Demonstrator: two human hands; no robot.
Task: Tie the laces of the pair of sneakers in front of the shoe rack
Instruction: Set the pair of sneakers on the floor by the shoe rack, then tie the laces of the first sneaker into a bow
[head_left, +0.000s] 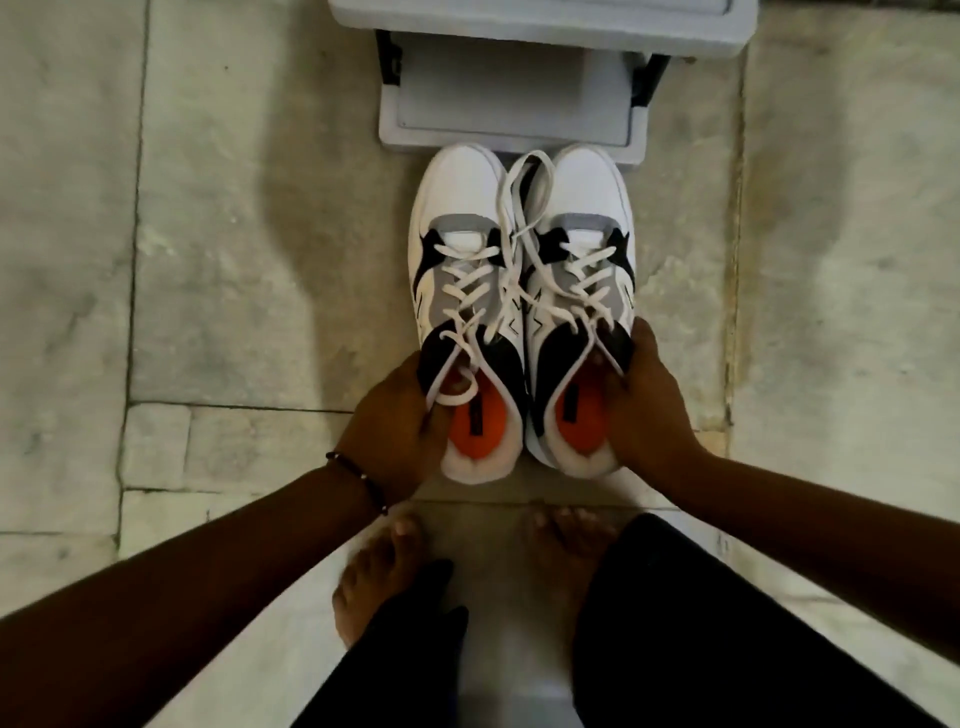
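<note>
Sneakers, pair: left sneaker (465, 291) and right sneaker (579, 291), white with grey and black panels, orange insoles, side by side and touching, toes against the foot of the rack (511, 98). Laces (522, 208): white, untied, loose ends crossing between the toes. Left hand (395, 421): fingers curled over left sneaker's outer collar, gripping it. Right hand (647, 405): fingers curled round right sneaker's outer collar, thumb inside. Bracelet (358, 478): dark beads, left wrist. Bare feet (384, 571) just behind heels. Floor (208, 260): pale stone tiles.
</note>
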